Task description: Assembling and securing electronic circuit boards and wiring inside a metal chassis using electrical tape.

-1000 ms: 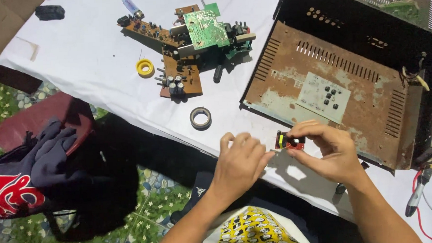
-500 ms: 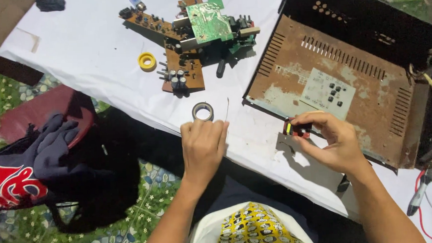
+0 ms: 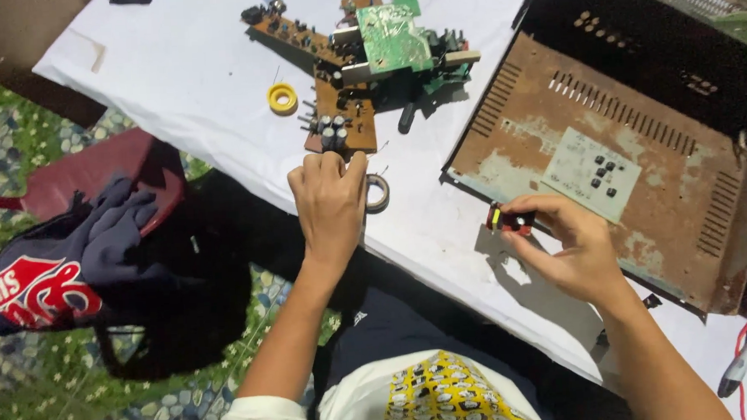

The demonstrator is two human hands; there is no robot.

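Hands at a repair table, viewed from above, with the rusty brown sheet-metal chassis (image 3: pixel 607 166) taken as landmark. Nearest the viewer, just off the chassis's near edge, the right hand (image 3: pixel 573 252) pinches a small black electronic component with a yellow-and-red end (image 3: pixel 508 220) between thumb and fingertips, lifted slightly above the white tablecloth (image 3: pixel 175 84). Left of the chassis, across a bare strip of cloth, the left hand (image 3: pixel 330 205) is curled knuckles-up at the near edge of the brown circuit board with grey cylindrical capacitors (image 3: pixel 342 123); whether its fingers grip anything cannot be told. A grey roll of tape (image 3: pixel 379 193) lies touching that hand on the side toward the chassis.

Farther out, still left of the chassis, a green circuit board (image 3: pixel 394 37) sits stacked on further brown boards, and a small yellow tape ring (image 3: pixel 282 98) lies beyond them, well apart from the chassis. The open black case (image 3: pixel 660 46) stands directly behind the chassis.

Judged from the layout, disassembly is well advanced: the boards are out of the chassis, which lies bare apart from a pale patch with dark studs. The small component is separate and in hand; refitting and closing the case appear not yet done.
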